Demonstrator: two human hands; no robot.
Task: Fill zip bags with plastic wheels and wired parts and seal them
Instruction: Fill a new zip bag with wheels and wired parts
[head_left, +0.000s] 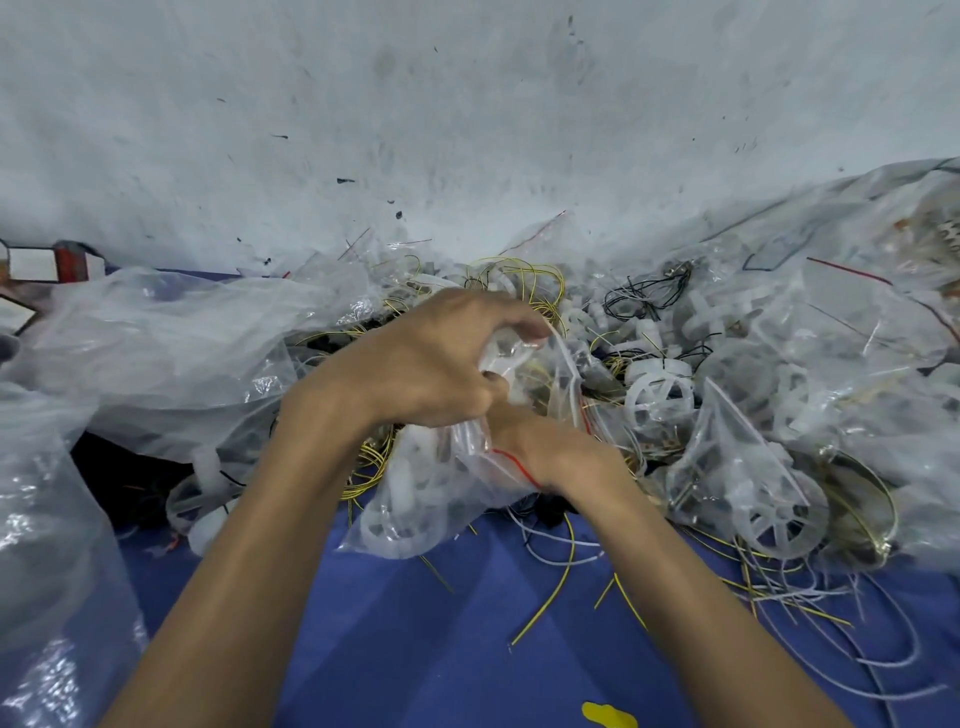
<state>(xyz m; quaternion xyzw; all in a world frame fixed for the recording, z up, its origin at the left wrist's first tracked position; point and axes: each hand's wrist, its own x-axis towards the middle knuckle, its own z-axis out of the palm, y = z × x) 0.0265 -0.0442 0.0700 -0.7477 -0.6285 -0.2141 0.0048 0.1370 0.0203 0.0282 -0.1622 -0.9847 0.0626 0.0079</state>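
A clear zip bag (415, 499) with a red seal line lies at the middle of the blue surface, with white plastic wheels and yellow wires inside. My left hand (431, 358) grips the bag's upper part from above, fingers curled over the plastic. My right hand (540, 441) is just below it and holds the bag near the red seal; its fingers are mostly hidden behind the bag and the left hand. White plastic wheels (660, 395) and yellow and black wired parts (519, 280) are heaped behind and to the right.
A filled zip bag (748, 483) with a wheel lies at the right. Large crumpled clear plastic sheets (171, 343) cover the left side. Loose yellow and white wires (779, 597) trail over the blue surface (415, 649). A scuffed white wall (467, 104) rises behind.
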